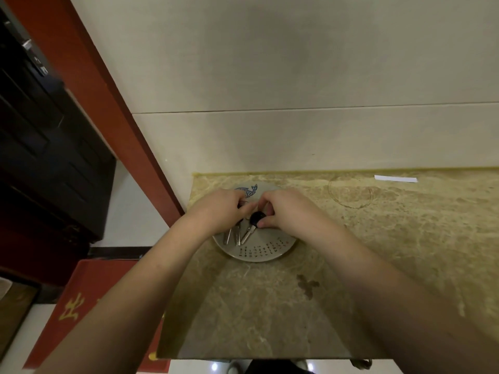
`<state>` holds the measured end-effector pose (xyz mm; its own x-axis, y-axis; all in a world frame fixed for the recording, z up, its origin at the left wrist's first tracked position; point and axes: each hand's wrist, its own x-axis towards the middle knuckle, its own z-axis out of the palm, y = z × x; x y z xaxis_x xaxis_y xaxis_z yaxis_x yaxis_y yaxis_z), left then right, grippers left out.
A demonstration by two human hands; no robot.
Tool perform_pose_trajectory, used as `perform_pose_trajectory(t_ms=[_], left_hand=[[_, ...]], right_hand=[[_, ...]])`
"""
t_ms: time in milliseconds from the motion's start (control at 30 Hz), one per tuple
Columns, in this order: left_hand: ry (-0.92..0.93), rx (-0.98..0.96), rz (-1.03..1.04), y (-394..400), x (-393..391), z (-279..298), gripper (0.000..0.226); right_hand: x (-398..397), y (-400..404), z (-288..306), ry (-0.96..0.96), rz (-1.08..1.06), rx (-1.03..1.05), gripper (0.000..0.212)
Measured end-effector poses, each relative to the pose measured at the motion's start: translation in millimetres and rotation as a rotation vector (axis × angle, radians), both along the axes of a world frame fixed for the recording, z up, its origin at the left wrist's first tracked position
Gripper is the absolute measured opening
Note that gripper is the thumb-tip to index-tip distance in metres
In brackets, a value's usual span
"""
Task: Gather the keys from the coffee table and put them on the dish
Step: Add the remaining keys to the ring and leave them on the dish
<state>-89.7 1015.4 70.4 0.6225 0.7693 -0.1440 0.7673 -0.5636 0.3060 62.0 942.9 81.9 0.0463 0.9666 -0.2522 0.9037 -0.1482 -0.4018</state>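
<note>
Three keys (239, 233) are seen over the dish (259, 252), their metal blades fanned toward its near left rim; whether the blades touch the dish cannot be told. One key has a black head (255, 218), which is pinched between the thumb and curled fingers of the right hand (286, 209). The heads of the other two keys are hidden under the left hand (218, 211), whose fingers are curled down around that end of the bunch. Both hands are held close together above the middle of the dish, almost touching.

The dish is a pale round plate with a blue fish drawn at its far rim and rows of small dark marks along its near rim. It is set at the far left corner of the marble worktop (378, 252), close to the wall. A strip of white paper (395, 179) is laid along the far edge of the worktop, well apart from the dish. A red mat (67, 306) with yellow characters is seen on the floor to the left.
</note>
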Motion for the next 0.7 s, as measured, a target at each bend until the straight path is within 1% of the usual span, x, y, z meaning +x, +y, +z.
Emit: perform_pose_trajectory(t_ms=[100,233,333,467,567,633,700], left_hand=[[0.001,0.013,0.009,3,-9,2,0.031],[-0.14,0.014,0.083,7,-24,6,0.032],[-0.181,0.062,0.099,9,-31,8,0.032],[-0.124,0.096,0.055,6,-28,6,0.03],[-0.085,0.087,0.0,4,-23,3,0.029],[-0.059,0.104,-0.043,4,-21,3,0.029],[-0.013,0.168,-0.086,4,-20,2,0.033]], right_hand=[[-16,8,1,-0.004,0.026,0.033,0.036],[-28,16,2,0.032,0.038,0.047,0.034],[-32,20,1,0.102,0.047,0.034,0.028],[-30,21,-1,0.229,0.02,0.061,0.019],[-24,22,0,0.219,-0.022,0.113,0.006],[-22,23,1,0.181,-0.028,0.113,0.012],[-21,23,4,0.14,-0.016,0.095,0.016]])
